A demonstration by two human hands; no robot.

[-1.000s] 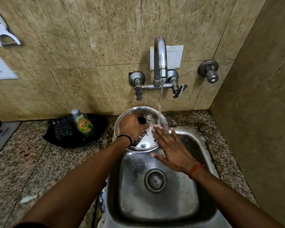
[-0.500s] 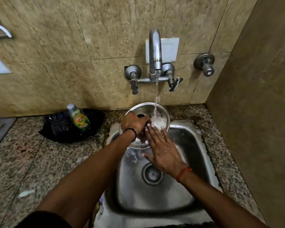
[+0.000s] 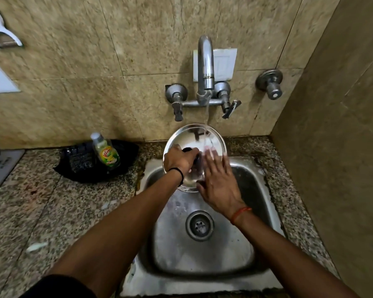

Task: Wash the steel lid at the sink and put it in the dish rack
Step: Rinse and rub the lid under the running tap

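The steel lid [image 3: 192, 143] is held tilted over the back edge of the sink [image 3: 265, 190], under the stream from the tap [image 3: 205, 67]. The left hand [image 3: 179, 161] is closed around the lid's black knob [image 3: 188, 149]; the right hand [image 3: 219, 181] lies flat, fingers spread, against the wet face. Judged from its thin polished sheet, the lid is light and rigid, unlikely to break, but slippery when wet; the knob is the secure hold, the rim the alternative. The lower rim is hidden behind both hands, and the fingertips blur in the running water. No dish rack is visible. A soap bottle [image 3: 107, 152] stands on a black tray [image 3: 78, 168] to the left.
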